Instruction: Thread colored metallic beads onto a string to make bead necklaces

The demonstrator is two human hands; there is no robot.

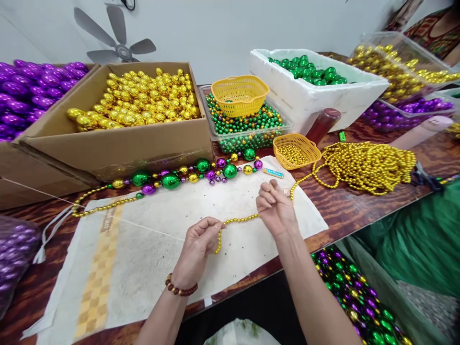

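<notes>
My left hand (201, 242) is closed, thumb and forefinger pinching a strand of small gold beads (241, 219); a short tail hangs below the fingertips. A white thread (143, 226) runs from the left edge to this hand. My right hand (276, 207) is closed above the cloth, and a fine line shows at its fingertips; what it grips is hidden. The gold strand passes behind this hand and leads to a coiled heap of gold bead strands (366, 165). Beyond both hands lies a necklace of large green, purple and gold beads (170, 180).
A white cloth (151, 268) covers part of the wooden table. Behind stand a cardboard box (122, 148) of gold beads, a foam box (287, 105) of green ones and a yellow basket (296, 165) of small beads. A person (438, 33) is at the far right.
</notes>
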